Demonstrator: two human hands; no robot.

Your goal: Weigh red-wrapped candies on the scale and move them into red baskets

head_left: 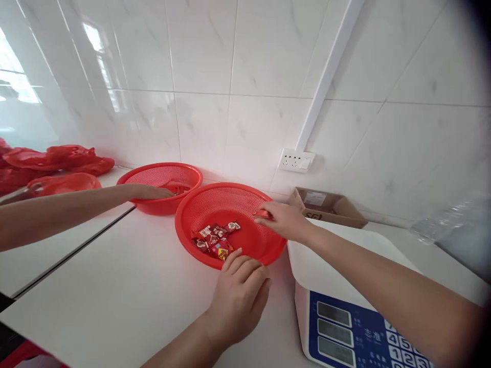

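A round red mesh basket (230,202) stands on the white counter with several red candy packets (215,239) in its bottom. My right hand (284,220) pinches the basket's right rim, fingers closed over the red edge. My left hand (240,294) is at the near rim with its fingers curled against it. Whether the right fingers also hold a red packet I cannot make out.
Behind on the left is a second red basket (161,176), with another person's hand (148,192) reaching into it. A white and blue scale (345,327) stands at the right, with a cardboard box (326,207) behind it. Red plastic bags (57,163) lie far left. A wall socket (296,160) sits above.
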